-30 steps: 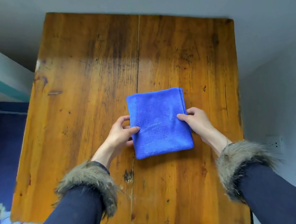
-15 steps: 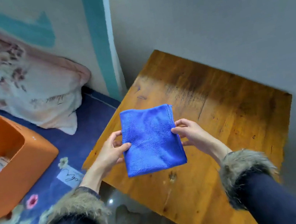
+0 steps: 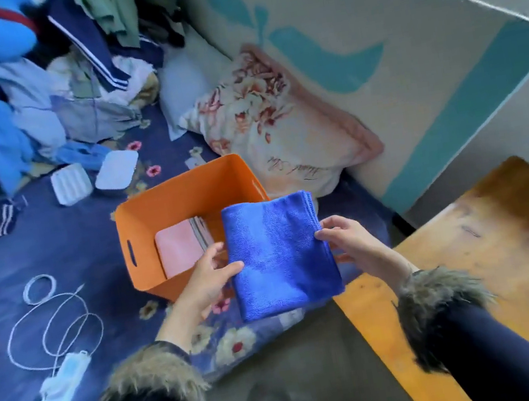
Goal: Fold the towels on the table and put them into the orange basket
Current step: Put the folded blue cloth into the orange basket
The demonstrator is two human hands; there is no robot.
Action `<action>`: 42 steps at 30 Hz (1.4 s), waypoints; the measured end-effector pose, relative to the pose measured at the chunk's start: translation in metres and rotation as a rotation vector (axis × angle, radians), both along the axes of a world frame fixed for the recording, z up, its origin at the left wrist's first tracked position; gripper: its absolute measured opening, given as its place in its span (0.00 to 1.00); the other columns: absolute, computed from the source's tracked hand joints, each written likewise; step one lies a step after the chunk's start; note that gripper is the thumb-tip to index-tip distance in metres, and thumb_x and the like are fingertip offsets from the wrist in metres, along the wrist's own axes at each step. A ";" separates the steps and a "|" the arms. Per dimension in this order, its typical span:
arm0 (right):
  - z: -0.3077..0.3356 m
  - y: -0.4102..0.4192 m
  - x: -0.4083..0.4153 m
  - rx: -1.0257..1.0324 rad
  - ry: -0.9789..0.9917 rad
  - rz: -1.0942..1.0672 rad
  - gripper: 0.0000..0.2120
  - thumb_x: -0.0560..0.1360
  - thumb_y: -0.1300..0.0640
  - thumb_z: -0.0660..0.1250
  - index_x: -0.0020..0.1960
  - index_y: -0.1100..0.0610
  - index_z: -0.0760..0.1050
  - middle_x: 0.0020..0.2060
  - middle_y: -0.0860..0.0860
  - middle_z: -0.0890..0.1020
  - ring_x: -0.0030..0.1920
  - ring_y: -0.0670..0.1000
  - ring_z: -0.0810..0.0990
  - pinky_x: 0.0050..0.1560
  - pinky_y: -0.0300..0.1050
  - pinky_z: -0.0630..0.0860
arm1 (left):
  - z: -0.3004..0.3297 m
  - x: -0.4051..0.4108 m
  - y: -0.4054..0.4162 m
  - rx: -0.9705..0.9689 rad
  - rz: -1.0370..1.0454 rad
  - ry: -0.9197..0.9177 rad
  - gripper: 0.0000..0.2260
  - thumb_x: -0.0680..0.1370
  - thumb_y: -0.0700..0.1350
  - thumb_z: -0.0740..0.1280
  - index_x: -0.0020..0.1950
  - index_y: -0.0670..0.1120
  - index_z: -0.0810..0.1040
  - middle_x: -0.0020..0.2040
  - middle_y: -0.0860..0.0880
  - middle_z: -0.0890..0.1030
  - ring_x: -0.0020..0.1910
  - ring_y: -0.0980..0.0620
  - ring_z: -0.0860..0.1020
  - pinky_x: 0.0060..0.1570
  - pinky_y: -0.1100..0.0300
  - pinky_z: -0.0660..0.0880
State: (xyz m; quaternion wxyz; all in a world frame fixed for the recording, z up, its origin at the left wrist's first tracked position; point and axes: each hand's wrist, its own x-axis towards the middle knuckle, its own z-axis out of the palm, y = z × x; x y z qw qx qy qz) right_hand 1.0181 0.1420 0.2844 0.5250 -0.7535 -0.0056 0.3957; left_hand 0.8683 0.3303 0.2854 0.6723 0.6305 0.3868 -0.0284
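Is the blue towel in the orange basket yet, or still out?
Still out. The folded blue towel is held in the air by the left hand and right hand, overlapping the orange basket rim's near right corner.

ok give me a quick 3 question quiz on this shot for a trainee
1. True or false: the blue towel already lies inside the basket.
2. What holds the towel? A) left hand only B) both hands C) right hand only
3. Fill in: the towel already in the basket is ____.

Key: 1 false, it is held in the air by the basket; 2 B; 3 pink.
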 end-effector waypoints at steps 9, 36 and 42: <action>-0.018 0.148 0.022 -0.095 -0.037 0.134 0.08 0.74 0.61 0.65 0.52 0.55 0.73 0.44 0.56 0.75 0.43 0.53 0.72 0.42 0.47 0.72 | -0.030 0.008 0.119 -0.020 0.163 0.106 0.14 0.76 0.36 0.64 0.58 0.48 0.68 0.46 0.46 0.75 0.41 0.48 0.76 0.40 0.57 0.73; -0.261 0.293 0.116 -0.752 -0.320 0.421 0.16 0.78 0.60 0.57 0.65 0.61 0.66 0.62 0.62 0.74 0.63 0.63 0.72 0.64 0.54 0.68 | -0.304 0.152 0.200 0.013 0.210 0.458 0.22 0.76 0.35 0.64 0.69 0.45 0.66 0.52 0.45 0.75 0.51 0.44 0.76 0.52 0.52 0.75; -0.277 0.287 0.111 -0.880 -0.579 0.741 0.25 0.76 0.59 0.59 0.71 0.60 0.57 0.68 0.61 0.64 0.69 0.61 0.63 0.71 0.56 0.58 | -0.300 0.151 0.200 0.167 0.091 0.375 0.25 0.77 0.34 0.61 0.72 0.46 0.61 0.68 0.42 0.68 0.63 0.43 0.71 0.60 0.52 0.70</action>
